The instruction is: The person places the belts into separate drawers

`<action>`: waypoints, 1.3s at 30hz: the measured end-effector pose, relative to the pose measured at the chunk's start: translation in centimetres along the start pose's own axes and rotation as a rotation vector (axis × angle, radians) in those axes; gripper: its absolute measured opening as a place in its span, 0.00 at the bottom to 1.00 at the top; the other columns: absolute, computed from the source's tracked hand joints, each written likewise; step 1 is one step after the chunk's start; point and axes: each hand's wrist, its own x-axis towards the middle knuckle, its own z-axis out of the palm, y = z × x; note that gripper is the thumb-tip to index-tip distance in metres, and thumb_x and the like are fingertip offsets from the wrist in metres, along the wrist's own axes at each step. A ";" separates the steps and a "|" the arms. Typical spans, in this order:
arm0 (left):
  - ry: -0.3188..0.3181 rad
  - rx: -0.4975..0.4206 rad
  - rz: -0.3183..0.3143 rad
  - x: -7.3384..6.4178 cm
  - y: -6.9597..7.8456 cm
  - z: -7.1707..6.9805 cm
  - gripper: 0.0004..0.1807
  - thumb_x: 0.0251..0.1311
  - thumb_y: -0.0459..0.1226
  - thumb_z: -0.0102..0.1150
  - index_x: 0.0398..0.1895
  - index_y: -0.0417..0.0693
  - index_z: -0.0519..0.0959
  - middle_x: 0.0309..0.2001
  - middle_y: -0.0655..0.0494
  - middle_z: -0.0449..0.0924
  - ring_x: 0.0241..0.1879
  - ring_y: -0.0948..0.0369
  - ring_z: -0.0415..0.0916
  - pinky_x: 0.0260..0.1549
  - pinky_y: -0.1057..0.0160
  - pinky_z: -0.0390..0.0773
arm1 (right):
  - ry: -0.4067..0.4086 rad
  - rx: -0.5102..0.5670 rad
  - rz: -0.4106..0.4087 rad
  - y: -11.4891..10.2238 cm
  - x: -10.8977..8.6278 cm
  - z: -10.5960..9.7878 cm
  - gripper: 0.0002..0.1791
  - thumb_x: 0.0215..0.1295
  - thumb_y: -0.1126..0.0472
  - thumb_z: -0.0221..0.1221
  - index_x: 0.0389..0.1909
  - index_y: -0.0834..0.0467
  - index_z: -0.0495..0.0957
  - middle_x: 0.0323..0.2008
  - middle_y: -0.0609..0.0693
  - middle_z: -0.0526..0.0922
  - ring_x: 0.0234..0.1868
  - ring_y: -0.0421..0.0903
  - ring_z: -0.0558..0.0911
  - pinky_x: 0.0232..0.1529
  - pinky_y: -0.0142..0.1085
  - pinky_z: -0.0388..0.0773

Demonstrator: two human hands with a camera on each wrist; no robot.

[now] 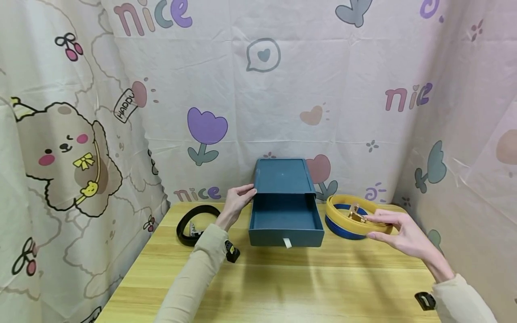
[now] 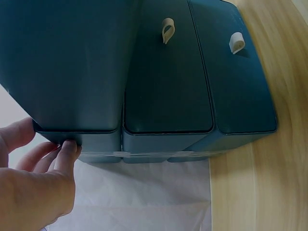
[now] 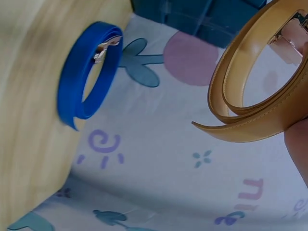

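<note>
A teal drawer box [image 1: 282, 175] stands against the back cloth with its top drawer [image 1: 266, 237] pulled out; the drawer's inside is bare. My left hand [image 1: 234, 204] grips the box's upper left edge, thumb and fingertips at the corner in the left wrist view. To the right, my right hand [image 1: 400, 231] pinches a coiled yellow belt [image 1: 343, 220] with a gold buckle, raised off the table. Behind and below it a coiled blue belt [image 3: 77, 82] stands on its edge on the table.
A coiled black belt [image 1: 183, 226] with a silver buckle lies at the left, beyond my left forearm. Two lower drawers with pale pull loops [image 2: 167, 31] are closed. Printed cloth [image 1: 274, 98] hangs behind and at both sides of the wooden table [image 1: 282, 287].
</note>
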 end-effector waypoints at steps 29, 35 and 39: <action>0.000 -0.004 -0.006 0.3 0.1 -0.2 0.22 0.68 0.31 0.59 0.64 0.32 0.75 0.61 0.34 0.79 0.44 0.69 0.82 0.68 0.45 0.71 | -0.132 0.147 -0.137 -4.4 7.1 3.2 0.25 0.50 0.76 0.70 0.51 0.59 0.86 0.29 0.42 0.77 0.30 0.37 0.73 0.30 0.31 0.71; -0.001 -0.011 -0.018 0.2 0.1 -0.1 0.23 0.68 0.31 0.59 0.65 0.33 0.75 0.63 0.33 0.77 0.47 0.66 0.82 0.67 0.47 0.72 | -0.166 0.158 -0.164 -4.7 8.0 4.1 0.23 0.51 0.76 0.71 0.50 0.60 0.86 0.26 0.45 0.72 0.30 0.38 0.70 0.32 0.33 0.68; -0.002 -0.010 -0.025 0.1 0.1 -0.1 0.23 0.69 0.32 0.60 0.65 0.33 0.75 0.63 0.33 0.77 0.52 0.62 0.82 0.67 0.50 0.74 | -0.183 0.178 -0.163 -4.9 8.5 4.5 0.22 0.51 0.75 0.70 0.50 0.61 0.86 0.24 0.49 0.69 0.31 0.38 0.68 0.32 0.34 0.66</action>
